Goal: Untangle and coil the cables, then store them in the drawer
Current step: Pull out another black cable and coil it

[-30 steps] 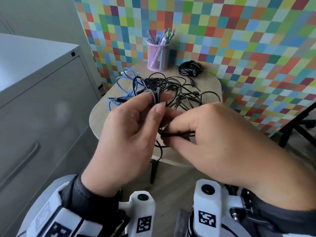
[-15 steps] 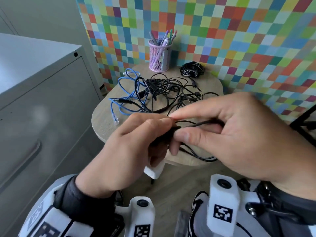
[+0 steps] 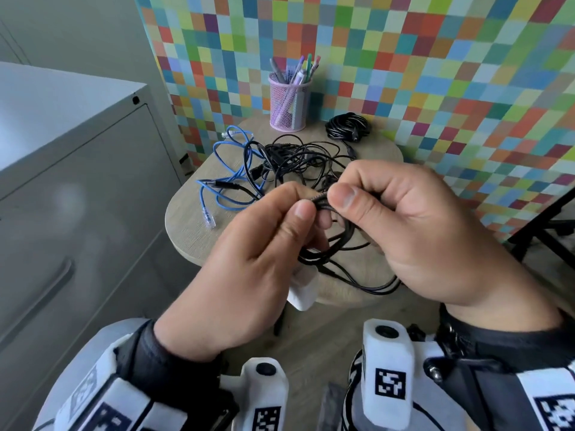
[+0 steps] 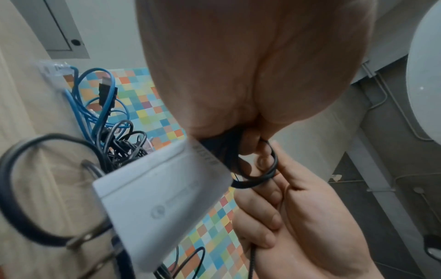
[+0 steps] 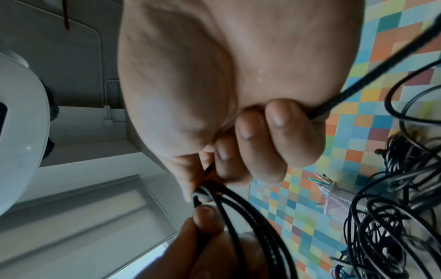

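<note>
Both hands are raised over the near edge of the small round table (image 3: 186, 231). My left hand (image 3: 273, 237) pinches several loops of a black cable (image 3: 329, 247) (image 4: 260, 169), and a white charger block (image 3: 303, 290) (image 4: 164, 200) hangs below its palm. My right hand (image 3: 379, 206) pinches the same black cable (image 5: 226, 217) beside the left thumb, its fingers curled round the strand. On the table behind lie a black tangle of cables (image 3: 298, 160), a blue network cable (image 3: 230, 178) and a coiled black cable (image 3: 348, 126).
A pink mesh pen cup (image 3: 289, 104) stands at the table's back edge against the chequered wall. A grey metal cabinet with a drawer handle (image 3: 40, 300) stands on the left. A black chair base (image 3: 541, 231) is at the right.
The right hand has swung back toward the left hand, adding another loop to the black cable. The loops below the hands hang larger than before.
</note>
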Action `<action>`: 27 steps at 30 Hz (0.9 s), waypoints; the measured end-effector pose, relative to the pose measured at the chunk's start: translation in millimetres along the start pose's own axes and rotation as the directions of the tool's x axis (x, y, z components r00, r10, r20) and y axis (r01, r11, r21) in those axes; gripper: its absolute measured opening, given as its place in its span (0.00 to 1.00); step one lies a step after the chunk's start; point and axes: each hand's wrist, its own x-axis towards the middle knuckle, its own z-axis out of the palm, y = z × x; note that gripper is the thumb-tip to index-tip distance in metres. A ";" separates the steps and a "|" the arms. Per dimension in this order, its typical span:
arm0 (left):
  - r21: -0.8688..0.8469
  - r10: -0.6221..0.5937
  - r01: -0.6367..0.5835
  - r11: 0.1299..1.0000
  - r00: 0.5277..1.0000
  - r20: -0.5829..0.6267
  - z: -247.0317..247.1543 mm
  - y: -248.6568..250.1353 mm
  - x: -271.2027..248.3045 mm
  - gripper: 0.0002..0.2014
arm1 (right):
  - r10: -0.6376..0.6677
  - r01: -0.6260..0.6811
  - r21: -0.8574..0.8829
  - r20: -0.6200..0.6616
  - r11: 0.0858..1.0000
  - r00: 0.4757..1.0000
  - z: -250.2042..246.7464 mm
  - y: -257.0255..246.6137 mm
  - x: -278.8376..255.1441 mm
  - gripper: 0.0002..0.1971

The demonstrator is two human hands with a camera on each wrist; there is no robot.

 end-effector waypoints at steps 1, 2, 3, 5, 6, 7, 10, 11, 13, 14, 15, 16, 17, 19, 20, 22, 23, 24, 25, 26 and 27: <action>-0.008 0.000 0.000 1.000 1.000 -0.014 -0.6 0.4 0.8 0.15 | 0.007 -0.007 0.034 0.003 0.999 1.000 1.3 -0.7 0.0 0.15; -0.032 -0.004 0.003 0.999 1.000 -0.031 -1.7 0.6 1.8 0.15 | 0.009 -0.009 0.062 0.002 0.998 1.000 1.9 0.3 -0.1 0.15; -0.062 -0.010 0.007 0.998 0.999 -0.048 -2.7 0.4 3.0 0.14 | 0.008 -0.007 0.084 -0.008 0.996 1.000 2.2 1.5 0.3 0.14; -0.125 -0.021 0.012 0.992 0.998 -0.067 -5.0 0.5 3.6 0.13 | 0.000 0.006 0.087 -0.075 0.996 0.997 0.8 6.6 1.5 0.11; -0.156 -0.022 0.012 0.988 0.998 -0.066 -5.9 0.2 3.5 0.13 | -0.009 0.017 0.064 -0.125 0.998 0.992 -0.2 9.6 2.1 0.10; -0.183 -0.021 0.009 0.983 0.998 -0.063 -6.3 0.2 3.6 0.13 | -0.026 0.032 0.028 -0.175 0.999 0.984 -0.6 12.2 3.1 0.10; -0.245 -0.018 0.000 0.970 0.997 -0.071 -5.3 -0.3 4.3 0.15 | -0.097 0.074 -0.090 -0.281 0.993 0.955 0.3 19.3 6.3 0.08; -0.263 -0.023 0.000 0.965 0.996 -0.084 -4.4 -0.6 4.6 0.16 | -0.101 0.074 -0.102 -0.298 0.992 0.949 1.8 19.5 6.8 0.08; -0.295 -0.028 -0.006 0.955 0.994 -0.110 -3.1 -1.0 6.1 0.17 | -0.058 0.047 -0.043 -0.306 0.998 0.950 6.0 19.8 7.7 0.07; -0.308 -0.027 -0.012 0.951 0.992 -0.120 -3.0 -0.8 6.5 0.17 | -0.027 0.030 0.005 -0.305 1.000 0.952 8.8 19.4 7.6 0.07; -0.321 -0.027 -0.016 0.947 0.991 -0.129 -3.5 -0.7 7.1 0.16 | 0.001 0.016 0.053 -0.306 0.998 0.952 11.6 18.7 7.6 0.08; -0.333 -0.032 -0.015 0.943 0.990 -0.136 -4.4 -0.7 7.4 0.16 | 0.020 0.009 0.094 -0.307 0.995 0.951 14.4 18.1 7.9 0.07; -0.345 -0.039 -0.011 0.938 0.990 -0.138 -5.3 -0.4 7.7 0.17 | 0.034 0.005 0.127 -0.307 0.992 0.951 17.3 17.1 8.3 0.07; -0.377 -0.045 -0.006 0.926 0.991 -0.127 -5.8 0.4 7.7 0.17 | 0.052 0.001 0.164 -0.321 0.986 0.946 22.3 15.4 9.6 0.06; -0.395 -0.049 -0.003 0.919 0.991 -0.122 -5.7 0.7 7.7 0.17 | 0.060 -0.004 0.168 -0.332 0.986 0.941 23.7 15.0 10.2 0.06; -0.418 -0.062 0.005 0.909 0.990 -0.123 -5.4 0.4 7.7 0.17 | 0.073 -0.020 0.157 -0.342 0.987 0.937 26.5 13.9 10.6 0.06; -0.417 -0.065 0.005 0.909 0.989 -0.130 -5.5 -0.1 7.9 0.16 | 0.078 -0.027 0.155 -0.337 0.987 0.938 27.3 13.4 10.5 0.06; -0.408 -0.066 0.004 0.913 0.988 -0.139 -5.9 -0.6 8.3 0.16 | 0.083 -0.031 0.163 -0.325 0.986 0.942 28.0 12.4 10.1 0.06; -0.393 -0.067 0.001 0.919 0.986 -0.153 -6.4 -1.5 8.6 0.16 | 0.088 -0.032 0.181 -0.313 0.983 0.946 28.5 11.2 9.2 0.06; -0.378 -0.069 -0.001 0.926 0.983 -0.172 -7.2 -2.5 9.0 0.16 | 0.096 -0.032 0.209 -0.305 0.977 0.948 28.7 9.5 8.3 0.07; -0.366 -0.074 -0.003 0.930 0.978 -0.194 -7.9 -3.3 9.3 0.16 | 0.107 -0.034 0.242 -0.295 0.970 0.949 28.9 7.1 7.3 0.08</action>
